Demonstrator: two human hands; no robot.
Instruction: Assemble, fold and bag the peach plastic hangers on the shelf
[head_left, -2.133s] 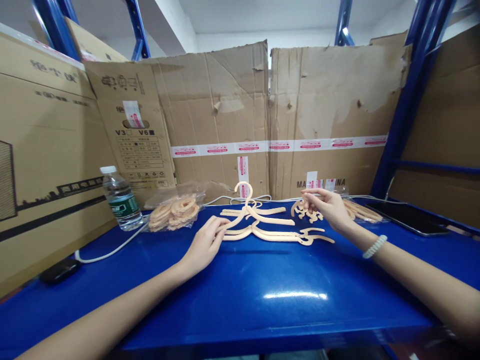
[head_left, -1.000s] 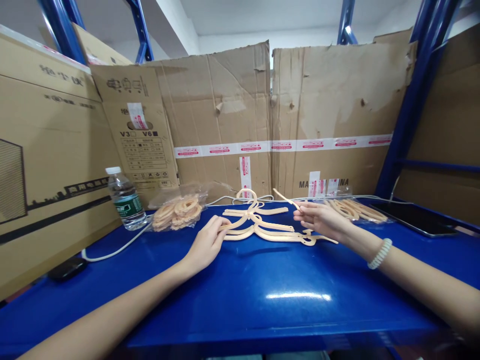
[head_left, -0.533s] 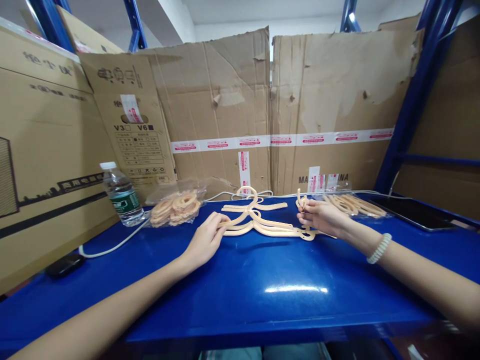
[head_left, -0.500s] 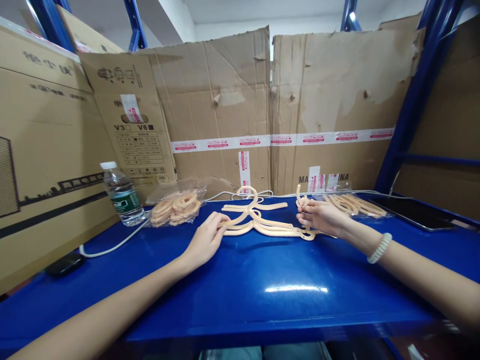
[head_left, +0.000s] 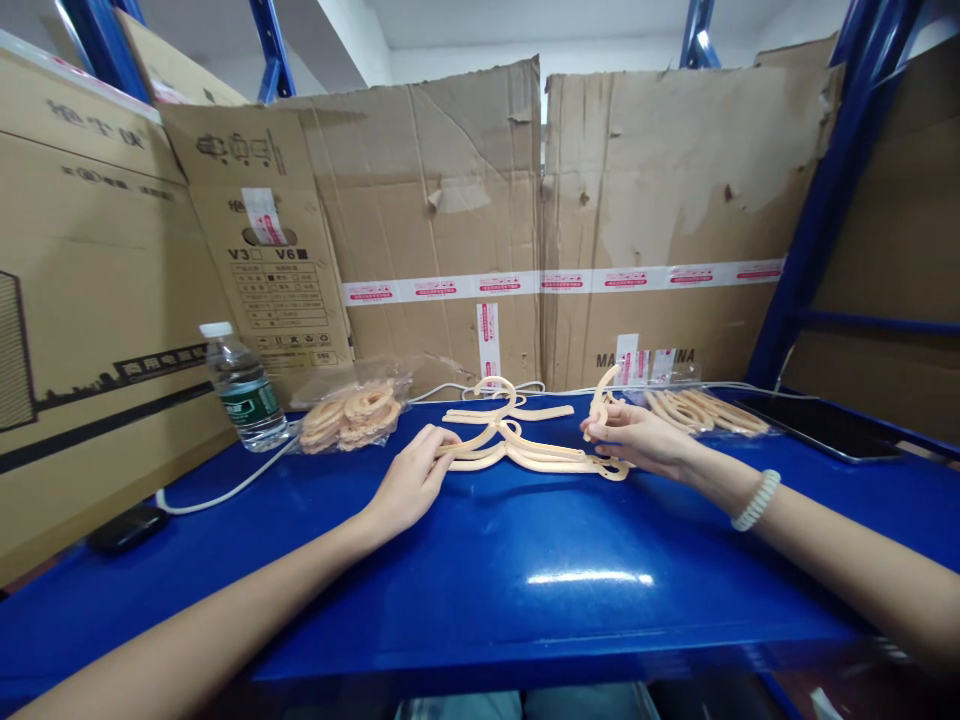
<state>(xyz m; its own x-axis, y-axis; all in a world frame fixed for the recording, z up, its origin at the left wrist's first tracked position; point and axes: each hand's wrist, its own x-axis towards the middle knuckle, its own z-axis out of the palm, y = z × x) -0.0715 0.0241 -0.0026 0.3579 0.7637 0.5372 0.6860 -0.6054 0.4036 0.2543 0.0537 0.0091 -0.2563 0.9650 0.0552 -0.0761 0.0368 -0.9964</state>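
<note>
Several beige clothes hangers point(head_left: 546, 452) with upturned hooks lie on the blue table in front of me. At their left end my left hand point(head_left: 411, 478) is closed, thumb and fingers pinching the tip of a hanger arm. Off to the right, my right hand point(head_left: 637, 436) grips a curved beige hanger piece point(head_left: 600, 400) just above the table. Its upper end sticks up past my fingers, and part of it is hidden by them. Below that hand, a rounded hanger end point(head_left: 616, 469) lies on the table.
Bagged beige rings point(head_left: 351, 415) and a water bottle point(head_left: 246, 392) stand at the left, near a black device point(head_left: 127, 528) with a white cable. Bagged beige strips point(head_left: 701, 412) and a dark tablet point(head_left: 821, 428) lie at the right. Cardboard point(head_left: 442, 230) walls the back.
The curved hanger piece in my right hand has tilted, its upper end now leaning right. My right hand has shifted slightly left and down. The left hand has stayed in place.
</note>
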